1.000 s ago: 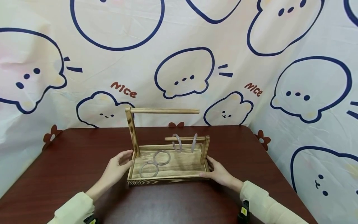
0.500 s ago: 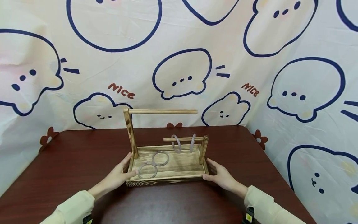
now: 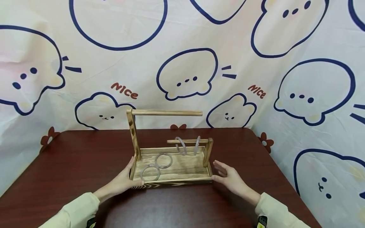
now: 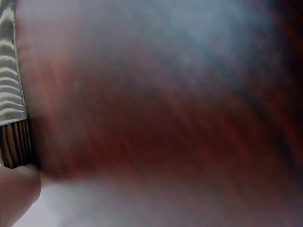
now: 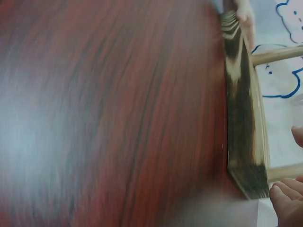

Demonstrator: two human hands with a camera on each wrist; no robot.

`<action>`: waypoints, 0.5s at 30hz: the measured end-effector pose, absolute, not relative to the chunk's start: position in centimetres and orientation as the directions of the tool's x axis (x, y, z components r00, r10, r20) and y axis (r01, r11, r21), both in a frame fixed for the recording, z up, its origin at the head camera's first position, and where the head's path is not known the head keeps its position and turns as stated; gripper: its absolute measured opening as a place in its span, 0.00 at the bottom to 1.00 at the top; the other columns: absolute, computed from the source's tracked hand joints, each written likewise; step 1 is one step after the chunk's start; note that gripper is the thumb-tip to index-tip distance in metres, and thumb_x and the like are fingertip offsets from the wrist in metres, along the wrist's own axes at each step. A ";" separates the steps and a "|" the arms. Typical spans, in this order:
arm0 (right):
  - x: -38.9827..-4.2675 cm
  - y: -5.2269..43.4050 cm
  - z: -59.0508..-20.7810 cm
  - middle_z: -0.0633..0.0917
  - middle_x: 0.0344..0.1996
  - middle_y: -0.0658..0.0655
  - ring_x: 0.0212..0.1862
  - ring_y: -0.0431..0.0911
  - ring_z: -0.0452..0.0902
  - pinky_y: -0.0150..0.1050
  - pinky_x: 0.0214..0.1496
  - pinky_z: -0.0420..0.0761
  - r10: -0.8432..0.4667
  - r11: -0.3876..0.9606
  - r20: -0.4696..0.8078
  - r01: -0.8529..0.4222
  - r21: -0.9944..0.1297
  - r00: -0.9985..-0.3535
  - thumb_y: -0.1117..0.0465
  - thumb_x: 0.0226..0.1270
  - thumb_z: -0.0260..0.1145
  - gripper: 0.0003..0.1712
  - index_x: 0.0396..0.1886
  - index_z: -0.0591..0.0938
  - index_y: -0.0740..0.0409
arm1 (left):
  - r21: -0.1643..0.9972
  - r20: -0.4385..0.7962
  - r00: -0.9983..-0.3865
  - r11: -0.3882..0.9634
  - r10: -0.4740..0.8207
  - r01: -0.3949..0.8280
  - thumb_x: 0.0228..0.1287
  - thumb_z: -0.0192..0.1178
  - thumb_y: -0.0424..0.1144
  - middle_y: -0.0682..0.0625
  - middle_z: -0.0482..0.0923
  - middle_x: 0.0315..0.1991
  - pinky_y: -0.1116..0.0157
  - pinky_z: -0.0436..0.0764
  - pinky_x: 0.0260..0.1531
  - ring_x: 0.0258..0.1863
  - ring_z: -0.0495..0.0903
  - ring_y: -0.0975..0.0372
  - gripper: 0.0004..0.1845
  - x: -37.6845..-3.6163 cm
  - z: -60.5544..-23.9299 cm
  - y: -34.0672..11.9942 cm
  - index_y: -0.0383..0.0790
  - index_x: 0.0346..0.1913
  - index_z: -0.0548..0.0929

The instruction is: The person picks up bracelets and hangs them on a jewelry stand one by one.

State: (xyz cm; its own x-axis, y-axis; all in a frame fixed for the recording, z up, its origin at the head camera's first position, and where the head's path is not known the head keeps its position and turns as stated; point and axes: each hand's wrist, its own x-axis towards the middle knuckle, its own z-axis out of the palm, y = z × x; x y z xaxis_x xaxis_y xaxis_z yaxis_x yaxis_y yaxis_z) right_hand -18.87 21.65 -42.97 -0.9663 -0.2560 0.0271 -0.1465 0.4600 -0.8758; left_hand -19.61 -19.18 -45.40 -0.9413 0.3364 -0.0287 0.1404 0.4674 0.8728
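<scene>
A wooden tray (image 3: 185, 169) with two upright posts and horizontal bars stands on the table in the head view. My left hand (image 3: 121, 181) spans its front left corner, fingers along the side and thumb against the front. At the right end my right hand (image 3: 232, 181) has its fingers off the side, its thumb beside the front corner; contact there cannot be told. Two clear bangles (image 3: 172, 161) lie in the tray's left half. Two more bangles (image 3: 197, 145) hang on the short lower bar (image 3: 189, 141). The left wrist view catches one fingertip (image 4: 19, 191) by the tray's corner.
The long upper bar (image 3: 168, 112) reaches rightward from the tall left post (image 3: 132, 134) with a free right end. A dark red table (image 3: 171, 209) carries the tray. Behind it hangs a printed cloth (image 3: 182, 31).
My left thumb has moved from the tray's left side down to its front face. The right hand has drawn away rightward from the tray's end. The bangles stay in place.
</scene>
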 end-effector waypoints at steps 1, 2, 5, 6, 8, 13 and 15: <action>-18.8 21.5 -42.9 0.68 0.63 0.67 0.64 0.57 0.64 0.45 0.60 0.69 -0.267 0.451 0.023 -0.146 -0.880 -0.963 0.64 0.59 0.65 0.38 0.66 0.61 0.68 | 0.869 -0.031 -0.943 0.475 0.332 0.139 0.49 0.70 0.43 0.35 0.27 0.71 0.39 0.44 0.61 0.69 0.31 0.39 0.61 -19.6 -45.4 -19.2 0.36 0.72 0.32; -18.8 21.3 -42.9 0.69 0.62 0.67 0.64 0.57 0.64 0.44 0.60 0.69 -0.279 0.440 0.022 -0.148 -0.886 -0.960 0.64 0.59 0.65 0.37 0.66 0.61 0.69 | 0.864 -0.031 -0.943 0.483 0.332 0.141 0.49 0.69 0.43 0.35 0.28 0.72 0.39 0.46 0.61 0.69 0.33 0.39 0.61 -19.6 -45.4 -19.3 0.36 0.72 0.32; -18.6 20.7 -42.8 0.70 0.61 0.68 0.63 0.57 0.66 0.43 0.60 0.70 -0.300 0.425 0.037 -0.168 -0.889 -0.953 0.65 0.60 0.64 0.35 0.65 0.63 0.69 | 0.862 -0.046 -0.943 0.491 0.329 0.129 0.51 0.68 0.45 0.36 0.28 0.72 0.39 0.47 0.62 0.69 0.34 0.40 0.60 -19.7 -45.4 -19.5 0.38 0.72 0.31; -18.5 20.5 -42.7 0.71 0.60 0.67 0.63 0.57 0.67 0.43 0.59 0.70 -0.295 0.425 0.048 -0.176 -0.888 -0.954 0.65 0.60 0.64 0.34 0.65 0.64 0.68 | 0.861 -0.052 -0.942 0.493 0.331 0.126 0.51 0.67 0.46 0.37 0.28 0.72 0.39 0.47 0.62 0.69 0.34 0.40 0.60 -19.7 -45.4 -19.5 0.38 0.72 0.31; -18.5 20.1 -42.6 0.73 0.59 0.66 0.61 0.55 0.69 0.40 0.58 0.72 -0.266 0.421 0.077 -0.188 -0.887 -0.961 0.65 0.59 0.64 0.32 0.63 0.67 0.66 | 0.861 -0.059 -0.941 0.494 0.333 0.121 0.52 0.67 0.47 0.37 0.28 0.72 0.39 0.46 0.62 0.69 0.33 0.40 0.59 -19.7 -45.5 -19.6 0.39 0.72 0.31; -18.4 18.9 -42.5 0.78 0.54 0.62 0.57 0.52 0.73 0.38 0.53 0.76 -0.186 0.408 0.165 -0.229 -0.884 -0.969 0.66 0.58 0.65 0.25 0.57 0.75 0.61 | 0.870 -0.068 -0.944 0.482 0.322 0.102 0.53 0.66 0.47 0.38 0.28 0.72 0.39 0.46 0.62 0.69 0.32 0.41 0.58 -19.5 -45.7 -19.6 0.40 0.72 0.31; -18.4 18.4 -42.8 0.80 0.52 0.63 0.56 0.54 0.74 0.42 0.53 0.76 -0.192 0.412 0.196 -0.260 -0.873 -0.962 0.68 0.58 0.65 0.23 0.55 0.76 0.62 | 0.876 -0.076 -0.944 0.474 0.322 0.091 0.53 0.66 0.47 0.39 0.28 0.73 0.39 0.46 0.62 0.70 0.32 0.41 0.58 -19.3 -45.8 -19.6 0.41 0.72 0.31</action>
State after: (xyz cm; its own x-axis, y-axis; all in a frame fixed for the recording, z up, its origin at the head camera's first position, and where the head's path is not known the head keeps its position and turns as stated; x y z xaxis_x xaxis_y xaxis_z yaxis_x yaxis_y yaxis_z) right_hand -18.36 18.38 -42.76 -0.9615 -0.1923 0.1961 -0.2604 0.4119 -0.8732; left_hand -19.33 -19.62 -45.77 -0.9438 0.3217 -0.0760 0.0908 0.4735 0.8761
